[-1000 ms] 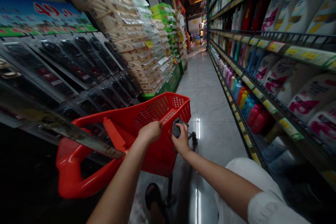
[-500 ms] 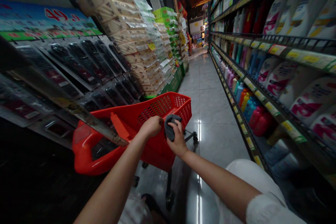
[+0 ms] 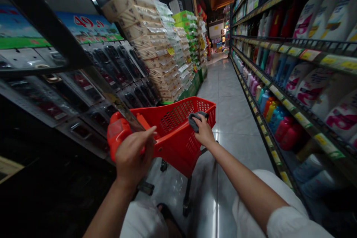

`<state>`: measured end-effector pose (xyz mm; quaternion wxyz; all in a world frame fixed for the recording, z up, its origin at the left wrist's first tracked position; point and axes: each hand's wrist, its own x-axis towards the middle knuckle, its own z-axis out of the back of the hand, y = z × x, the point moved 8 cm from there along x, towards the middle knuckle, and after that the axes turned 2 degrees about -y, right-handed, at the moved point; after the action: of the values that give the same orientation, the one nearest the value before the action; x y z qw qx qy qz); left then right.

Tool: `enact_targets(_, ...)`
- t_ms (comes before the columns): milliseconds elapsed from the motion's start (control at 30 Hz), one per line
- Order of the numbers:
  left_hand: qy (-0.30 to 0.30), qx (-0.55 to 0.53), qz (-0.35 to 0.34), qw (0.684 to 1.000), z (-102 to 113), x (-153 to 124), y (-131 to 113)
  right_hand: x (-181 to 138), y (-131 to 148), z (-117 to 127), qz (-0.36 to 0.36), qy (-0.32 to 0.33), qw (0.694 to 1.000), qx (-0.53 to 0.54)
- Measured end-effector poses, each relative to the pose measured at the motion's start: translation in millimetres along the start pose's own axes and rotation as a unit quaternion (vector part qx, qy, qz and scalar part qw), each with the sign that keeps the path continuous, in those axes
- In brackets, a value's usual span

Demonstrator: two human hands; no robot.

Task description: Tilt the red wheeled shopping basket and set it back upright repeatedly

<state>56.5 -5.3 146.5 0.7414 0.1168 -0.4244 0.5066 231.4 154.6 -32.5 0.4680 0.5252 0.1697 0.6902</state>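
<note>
A red plastic shopping trolley stands in the aisle just ahead of me, basket tilted, on dark wheels. My right hand presses a dark grey cloth against the basket's right rim, fingers closed over it. My left hand is near the trolley's red handle at the left, fingers curled and close to it; whether it grips the handle I cannot make out. White trouser legs and a dark shoe show below.
Shelves of shampoo and detergent bottles line the right side. Hanging packets on a dark rack and stacked tissue packs line the left. A shiny tiled floor runs away down the aisle.
The trolley has swung right and away. My left hand left the basket rim and drew back toward the handle. My right hand moved along the rim with the cloth.
</note>
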Motion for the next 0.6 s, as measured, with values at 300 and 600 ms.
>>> enact_targets(300, -0.114, -0.435, 0.208, 0.869, -14.1, 23.8, 39.7, -32.5, 109.6, -21.6, 0.102, 0.124, 0.986, 0.043)
enact_targets(600, -0.033, -0.605, 0.239, 0.759, -37.2, 32.7, 47.3, -18.6, 86.5, -9.7, 0.029, 0.093, 0.992, -0.078)
